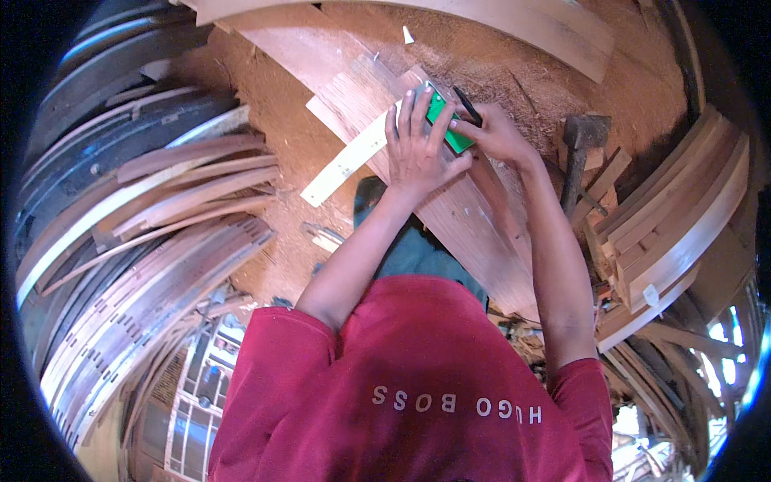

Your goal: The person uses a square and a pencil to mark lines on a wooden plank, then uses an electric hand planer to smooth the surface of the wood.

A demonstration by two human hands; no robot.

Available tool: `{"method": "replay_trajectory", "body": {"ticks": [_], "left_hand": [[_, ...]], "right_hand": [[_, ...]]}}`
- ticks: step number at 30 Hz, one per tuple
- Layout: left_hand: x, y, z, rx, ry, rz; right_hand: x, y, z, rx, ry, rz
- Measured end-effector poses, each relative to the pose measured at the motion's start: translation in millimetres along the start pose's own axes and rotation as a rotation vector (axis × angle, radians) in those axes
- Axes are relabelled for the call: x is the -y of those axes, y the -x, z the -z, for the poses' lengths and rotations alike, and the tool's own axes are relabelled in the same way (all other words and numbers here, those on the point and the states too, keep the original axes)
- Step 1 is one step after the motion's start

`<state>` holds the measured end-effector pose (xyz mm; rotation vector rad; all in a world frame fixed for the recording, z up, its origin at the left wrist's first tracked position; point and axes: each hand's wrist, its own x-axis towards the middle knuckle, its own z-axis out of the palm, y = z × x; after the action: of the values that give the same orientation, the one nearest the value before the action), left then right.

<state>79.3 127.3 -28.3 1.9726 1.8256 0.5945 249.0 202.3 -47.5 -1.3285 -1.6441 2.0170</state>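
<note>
My left hand (419,153) lies with spread fingers across a square with a pale blade (345,167) and a bright green part (454,136). Its palm hides where the two meet. Under the square is a reddish-brown wooden board (470,217), running slantwise from upper left to lower right. My right hand (499,135) is closed round a black pen (466,106) at the green part's right side. The pen's lower tip is hidden.
Curved wooden pieces (201,181) are stacked at the left, and more curved planks (679,225) at the right. A hammer-like tool with a dark head (585,132) is beyond my right forearm. One long curved plank (450,14) crosses the far side. Sawdust (514,68) covers the ground.
</note>
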Motion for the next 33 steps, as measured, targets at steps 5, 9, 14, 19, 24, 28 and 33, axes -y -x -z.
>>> {"method": "replay_trajectory", "body": {"ticks": [5,9,14,19,24,28,33], "left_hand": [[-2,-2,-3,0.083,-0.029,0.113],[-1,-1,-6,0.049,0.015,0.142],[-2,-1,-9,0.017,0.023,0.159],[-4,-1,-11,-0.014,-0.013,0.149],[-3,-3,-11,-0.013,-0.005,0.140],[-1,0,-13,0.004,-0.026,0.140],[-2,0,-13,0.005,-0.025,0.140]], "right_hand": [[-2,-13,-6,0.018,-0.007,-0.061],[5,-15,-8,0.011,-0.083,-0.024],[7,-16,-3,0.030,-0.048,-0.063],[5,-15,-4,0.020,0.005,-0.021],[-4,-16,-4,0.024,-0.043,-0.035],[0,-16,-6,-0.006,0.011,0.023],[0,-17,-4,0.021,0.025,0.008]]}}
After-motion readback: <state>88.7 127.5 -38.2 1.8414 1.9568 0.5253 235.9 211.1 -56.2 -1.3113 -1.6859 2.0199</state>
